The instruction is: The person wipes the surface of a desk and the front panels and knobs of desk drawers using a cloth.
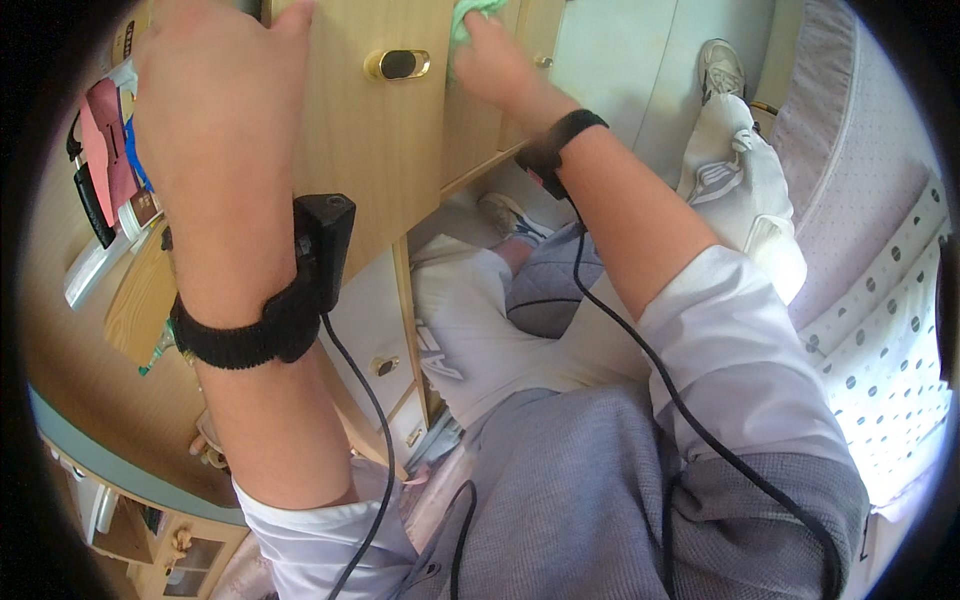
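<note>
My right hand point(499, 64) grips a light green cloth point(480, 9) beside the inner side of a pale wooden cabinet door point(375, 142). Part of the cloth is cut off by the top of the view. The door stands swung out and carries a gold oval handle with a dark centre point(401, 65). On the door's other side, my left hand point(225, 82) is raised close to its upper left edge. The left thumb points up, while the other fingers are hidden, so a hold on the door cannot be made out.
Pink and black items point(105, 150) and a clear plastic roll point(101, 270) crowd the shelf at left. Lower white drawers point(382, 364) stand by my knee. A bed with a dotted sheet point(885, 360) lies right. Black cables point(645, 345) run from both wrist straps.
</note>
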`<state>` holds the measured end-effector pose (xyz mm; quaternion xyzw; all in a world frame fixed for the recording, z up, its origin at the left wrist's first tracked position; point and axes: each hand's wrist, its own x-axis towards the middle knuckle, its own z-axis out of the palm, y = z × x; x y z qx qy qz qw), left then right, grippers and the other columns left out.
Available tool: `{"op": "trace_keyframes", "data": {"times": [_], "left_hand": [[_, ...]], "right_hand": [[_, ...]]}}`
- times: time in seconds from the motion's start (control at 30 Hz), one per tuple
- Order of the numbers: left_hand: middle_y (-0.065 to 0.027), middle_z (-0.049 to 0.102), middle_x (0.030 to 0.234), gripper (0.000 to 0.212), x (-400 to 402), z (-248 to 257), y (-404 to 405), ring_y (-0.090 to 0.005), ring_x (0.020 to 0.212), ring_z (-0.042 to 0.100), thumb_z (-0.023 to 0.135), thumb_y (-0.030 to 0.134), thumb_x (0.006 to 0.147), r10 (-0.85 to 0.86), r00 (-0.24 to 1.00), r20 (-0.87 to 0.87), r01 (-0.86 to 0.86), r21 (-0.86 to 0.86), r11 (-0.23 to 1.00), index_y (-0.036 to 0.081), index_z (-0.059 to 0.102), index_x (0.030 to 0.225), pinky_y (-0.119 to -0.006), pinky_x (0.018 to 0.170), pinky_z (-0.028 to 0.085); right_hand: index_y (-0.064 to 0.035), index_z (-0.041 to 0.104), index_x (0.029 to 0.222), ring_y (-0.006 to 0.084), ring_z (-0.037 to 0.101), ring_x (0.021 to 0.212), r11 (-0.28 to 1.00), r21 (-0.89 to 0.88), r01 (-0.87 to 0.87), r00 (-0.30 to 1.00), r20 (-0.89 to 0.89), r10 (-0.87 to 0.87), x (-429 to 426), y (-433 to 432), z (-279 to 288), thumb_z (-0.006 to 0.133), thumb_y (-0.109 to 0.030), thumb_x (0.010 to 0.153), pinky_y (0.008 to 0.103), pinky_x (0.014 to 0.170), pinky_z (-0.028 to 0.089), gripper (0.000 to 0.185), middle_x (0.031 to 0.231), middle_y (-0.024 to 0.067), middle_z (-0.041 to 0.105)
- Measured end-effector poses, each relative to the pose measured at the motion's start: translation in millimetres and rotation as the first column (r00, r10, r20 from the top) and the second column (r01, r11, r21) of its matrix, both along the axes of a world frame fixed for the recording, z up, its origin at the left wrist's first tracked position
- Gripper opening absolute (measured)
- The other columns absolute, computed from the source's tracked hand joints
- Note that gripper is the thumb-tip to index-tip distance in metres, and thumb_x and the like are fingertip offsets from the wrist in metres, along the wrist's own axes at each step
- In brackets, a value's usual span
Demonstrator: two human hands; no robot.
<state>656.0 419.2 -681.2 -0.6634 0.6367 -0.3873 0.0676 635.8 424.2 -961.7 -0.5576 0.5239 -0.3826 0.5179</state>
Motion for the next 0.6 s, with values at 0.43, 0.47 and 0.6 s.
{"op": "trace_keyframes", "data": {"times": [0.43,0.47,0.6], "left_hand": [[-0.0261,0.061,0.133,0.081,32,5,-1,-0.0429,0.125,0.061,0.091,0.014,0.074,-0.078,0.987,0.139,0.074,0.031,0.997,-0.001,0.054,0.144,-0.046,0.106,0.052],[-0.0262,0.062,0.132,0.08,30,6,-1,-0.0431,0.124,0.061,0.091,0.014,0.074,-0.077,0.989,0.129,0.074,0.034,0.997,-0.001,0.054,0.143,-0.046,0.105,0.052],[-0.0266,0.062,0.131,0.078,24,8,3,-0.0436,0.123,0.062,0.091,0.014,0.074,-0.083,0.991,0.101,0.079,0.047,0.996,-0.001,0.055,0.141,-0.047,0.104,0.053]], "right_hand": [[0.0063,0.067,0.109,0.0444,0.071,0.097,0.945,0.268,-0.188,0.965,-0.128,0.228,15,-112,-150,0.046,-0.023,0.105,0.0559,0.084,0.054,0.036,0.103,0.0316,0.071],[0.0062,0.069,0.106,0.0434,0.071,0.094,0.884,0.464,-0.056,0.99,0.142,-0.012,16,-111,-152,0.045,-0.026,0.107,0.056,0.082,0.054,0.04,0.1,0.0311,0.071],[0.0043,0.07,0.105,0.0465,0.07,0.093,0.948,0.316,0.029,0.999,0.027,-0.04,20,-122,-142,0.036,-0.031,0.112,0.0583,0.081,0.054,0.05,0.097,0.0281,0.072]]}}
